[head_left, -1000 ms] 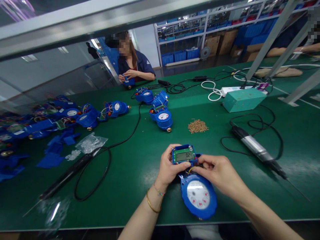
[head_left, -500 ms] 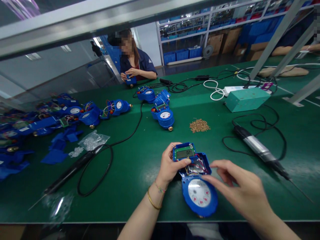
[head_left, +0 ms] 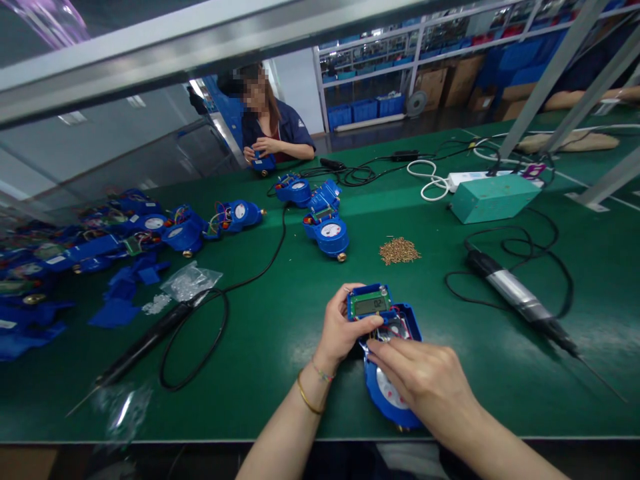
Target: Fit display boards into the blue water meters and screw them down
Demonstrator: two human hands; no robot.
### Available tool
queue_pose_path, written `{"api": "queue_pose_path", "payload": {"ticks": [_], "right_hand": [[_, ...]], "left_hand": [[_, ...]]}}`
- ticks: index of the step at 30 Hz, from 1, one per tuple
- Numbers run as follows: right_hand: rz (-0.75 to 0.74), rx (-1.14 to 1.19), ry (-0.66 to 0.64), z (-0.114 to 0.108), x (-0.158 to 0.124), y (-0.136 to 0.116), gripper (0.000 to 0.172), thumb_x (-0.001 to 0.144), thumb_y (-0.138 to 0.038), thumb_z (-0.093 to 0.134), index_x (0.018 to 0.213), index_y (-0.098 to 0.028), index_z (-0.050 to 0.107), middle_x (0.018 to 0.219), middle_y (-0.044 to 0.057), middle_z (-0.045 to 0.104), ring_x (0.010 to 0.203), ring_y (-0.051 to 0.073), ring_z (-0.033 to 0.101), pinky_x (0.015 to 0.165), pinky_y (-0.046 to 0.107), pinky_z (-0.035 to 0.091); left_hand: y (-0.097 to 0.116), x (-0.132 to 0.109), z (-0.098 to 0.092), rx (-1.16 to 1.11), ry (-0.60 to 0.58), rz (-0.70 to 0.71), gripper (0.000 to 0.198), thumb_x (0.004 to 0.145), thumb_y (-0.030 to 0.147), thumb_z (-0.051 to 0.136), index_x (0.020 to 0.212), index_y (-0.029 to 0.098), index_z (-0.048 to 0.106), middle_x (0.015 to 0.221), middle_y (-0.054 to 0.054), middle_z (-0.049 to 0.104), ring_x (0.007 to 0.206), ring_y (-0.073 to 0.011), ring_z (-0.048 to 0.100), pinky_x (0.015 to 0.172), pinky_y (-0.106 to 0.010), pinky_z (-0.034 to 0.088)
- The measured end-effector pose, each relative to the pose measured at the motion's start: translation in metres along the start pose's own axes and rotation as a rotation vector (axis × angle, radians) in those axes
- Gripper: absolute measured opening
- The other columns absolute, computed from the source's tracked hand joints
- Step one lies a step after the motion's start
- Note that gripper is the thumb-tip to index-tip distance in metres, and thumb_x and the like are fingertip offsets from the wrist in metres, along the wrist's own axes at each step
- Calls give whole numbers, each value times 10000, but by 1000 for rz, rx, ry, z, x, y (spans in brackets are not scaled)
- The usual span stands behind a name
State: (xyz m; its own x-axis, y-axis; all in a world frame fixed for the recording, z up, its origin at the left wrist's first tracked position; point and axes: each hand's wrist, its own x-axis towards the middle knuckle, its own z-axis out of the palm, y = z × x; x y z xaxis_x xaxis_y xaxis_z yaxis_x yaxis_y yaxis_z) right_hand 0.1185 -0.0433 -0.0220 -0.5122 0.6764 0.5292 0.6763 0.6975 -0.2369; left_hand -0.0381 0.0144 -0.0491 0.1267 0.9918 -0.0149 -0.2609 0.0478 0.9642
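A blue water meter [head_left: 387, 393] with a white dial lies on the green table [head_left: 280, 333] in front of me. Its green display board [head_left: 369, 305] is tipped up above an open compartment full of wires [head_left: 395, 327]. My left hand [head_left: 343, 333] grips the display board, thumb on its lower edge. My right hand [head_left: 425, 380] lies over the meter's dial, its fingers reaching into the open compartment with the wires; what they touch is hidden.
A pile of brass screws [head_left: 399, 251], an electric screwdriver [head_left: 520, 300] at right, another screwdriver [head_left: 145, 343] with black cable at left. More blue meters [head_left: 327, 230] and parts [head_left: 120, 233] lie beyond. A teal box [head_left: 493, 197] sits at back right. A person [head_left: 273, 130] works across the table.
My right hand left the display board, swung out to the right, then came back over the meter's dial. The open wire compartment came into sight. My left hand kept its grip.
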Motion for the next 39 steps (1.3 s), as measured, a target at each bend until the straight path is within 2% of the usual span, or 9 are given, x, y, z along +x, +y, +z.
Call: {"api": "queue_pose_path", "payload": {"ticks": [4,9,13,17,21,24,29,33,39], "right_hand": [[-31,-74,56,-3,0,-5,378,989,-60,353,941,-136,720,687,26,632,591,159,592,566,301,392],[65,-176,243,-7,-3,0,229,958,-104,519,926,-155,740,690,50,536,640,192,447,598,330,331],[218,-36,334,-4,-6,6,144,923,-89,591,938,-159,715,980,122,621,876,226,527,754,365,456],[241,156,325,1,-5,11,150,925,-72,588,987,-175,678,985,68,716,893,203,603,814,353,516],[280,204,329,4,-3,14,125,946,-120,564,935,-198,660,865,34,727,778,182,667,721,307,552],[350,212,335,6,-3,13,65,972,-188,544,993,-200,605,825,19,731,712,171,715,664,269,560],[414,176,291,7,-1,16,222,1004,-245,493,1187,-151,577,905,48,769,796,191,750,716,274,574],[406,174,226,5,4,22,219,984,-212,502,981,-157,714,877,68,761,735,200,726,664,301,568],[384,205,215,2,7,29,232,946,-190,534,840,-191,741,768,58,651,731,206,600,634,327,498]], "left_hand": [[-1,0,0,-14,3,0,611,533,340,925,1032,181,609,916,-3,684,801,-158,658,769,-247,521],[-4,-1,0,-4,12,-3,613,537,354,920,1037,184,607,929,-11,690,806,-170,660,770,-261,525],[-5,0,-1,-8,-5,4,613,548,351,917,1048,182,604,933,-11,683,806,-163,653,766,-251,515],[-3,0,-1,-2,-3,30,595,555,347,914,1042,180,616,941,-7,674,829,-156,637,771,-234,508],[-3,0,-1,25,2,50,592,555,361,912,1038,181,622,936,-2,666,839,-156,626,769,-227,505],[-3,0,-1,42,10,36,608,548,386,912,1042,180,624,934,-6,666,824,-160,626,763,-234,503],[-3,0,-1,38,15,31,610,542,389,913,1036,178,624,941,-17,671,833,-172,634,782,-253,511],[-4,0,-2,27,-6,29,614,552,358,914,1057,179,613,949,-11,665,841,-161,629,792,-242,501],[-4,-1,-4,44,-33,40,601,564,334,915,1056,181,605,964,-11,651,869,-163,627,814,-247,500]]}}
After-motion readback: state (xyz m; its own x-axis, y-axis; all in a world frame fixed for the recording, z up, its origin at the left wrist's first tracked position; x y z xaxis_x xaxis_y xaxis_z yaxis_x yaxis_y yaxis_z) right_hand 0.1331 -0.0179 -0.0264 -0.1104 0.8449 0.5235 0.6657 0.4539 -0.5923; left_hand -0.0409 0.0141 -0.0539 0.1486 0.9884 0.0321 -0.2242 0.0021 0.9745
